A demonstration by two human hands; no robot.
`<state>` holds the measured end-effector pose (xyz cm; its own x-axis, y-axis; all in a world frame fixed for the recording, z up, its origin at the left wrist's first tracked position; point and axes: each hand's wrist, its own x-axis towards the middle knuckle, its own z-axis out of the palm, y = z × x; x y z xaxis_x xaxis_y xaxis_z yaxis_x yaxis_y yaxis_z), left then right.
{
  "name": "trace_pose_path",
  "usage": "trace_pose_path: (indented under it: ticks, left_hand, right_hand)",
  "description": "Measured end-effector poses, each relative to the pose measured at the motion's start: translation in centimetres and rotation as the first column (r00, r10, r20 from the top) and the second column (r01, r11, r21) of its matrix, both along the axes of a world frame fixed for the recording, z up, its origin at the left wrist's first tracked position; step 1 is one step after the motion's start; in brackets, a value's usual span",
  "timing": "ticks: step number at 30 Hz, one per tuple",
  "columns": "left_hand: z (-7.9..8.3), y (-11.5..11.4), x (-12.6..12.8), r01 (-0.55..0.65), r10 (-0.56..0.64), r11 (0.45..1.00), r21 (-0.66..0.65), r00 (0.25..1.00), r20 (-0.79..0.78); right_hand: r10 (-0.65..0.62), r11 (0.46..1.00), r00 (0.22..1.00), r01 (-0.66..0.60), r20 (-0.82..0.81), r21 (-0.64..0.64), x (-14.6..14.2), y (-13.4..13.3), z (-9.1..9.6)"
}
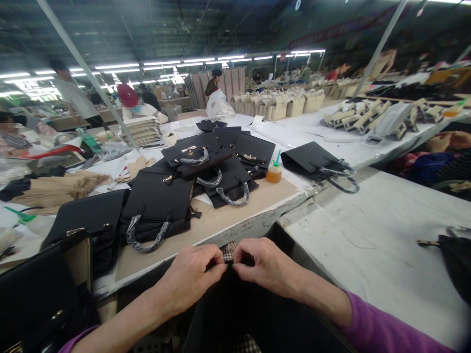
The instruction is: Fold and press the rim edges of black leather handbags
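Close to my body, a black handbag lies across my lap, dark and partly hidden by my forearms. My left hand pinches its top edge between thumb and fingertips. Beside it, almost touching, my right hand pinches the same edge. Any small part between the fingertips is too small to make out. On the table ahead is a pile of finished-looking black handbags with plastic-wrapped handles. A glue bottle with amber liquid and a green nozzle stands at the pile's right.
Another black handbag lies farther right. A white tabletop extends on my right, with a dark bag at its edge. Beige pieces lie at left. Co-workers, including one in a red cap, are beyond the table.
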<state>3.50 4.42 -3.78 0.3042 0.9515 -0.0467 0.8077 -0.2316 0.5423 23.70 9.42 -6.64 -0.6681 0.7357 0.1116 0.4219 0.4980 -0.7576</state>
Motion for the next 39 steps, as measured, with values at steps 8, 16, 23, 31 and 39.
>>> trace_pose_path:
  ticks: [8,16,23,31,39]
  left_hand:
    - [-0.4,0.3,-0.1,-0.092,0.096,0.993,-0.068,0.994,0.058]
    - [0.0,0.8,-1.9,-0.025,0.142,0.919,-0.394,0.952,0.272]
    - [0.1,0.9,-2.3,-0.087,0.299,0.846,-0.526,0.894,0.332]
    - [-0.3,0.6,-1.9,-0.144,0.431,0.811,-0.567,0.803,0.412]
    - [-1.5,0.0,-2.7,-0.148,0.485,0.788,-0.597,0.748,0.454]
  right_hand:
    - [-0.064,0.980,0.998,0.057,-0.029,-0.190,-0.6,0.3,0.2]
    - [-0.131,0.901,0.966,0.023,-0.222,-0.433,-1.3,0.3,-1.1]
    - [-0.093,0.904,0.984,0.019,-0.153,-0.428,-1.5,0.5,-0.7]
    - [-0.093,0.927,0.984,0.031,-0.149,-0.375,-1.5,0.5,-0.7]
    - [-0.075,0.902,0.986,0.003,-0.151,-0.431,-1.5,0.3,-0.3]
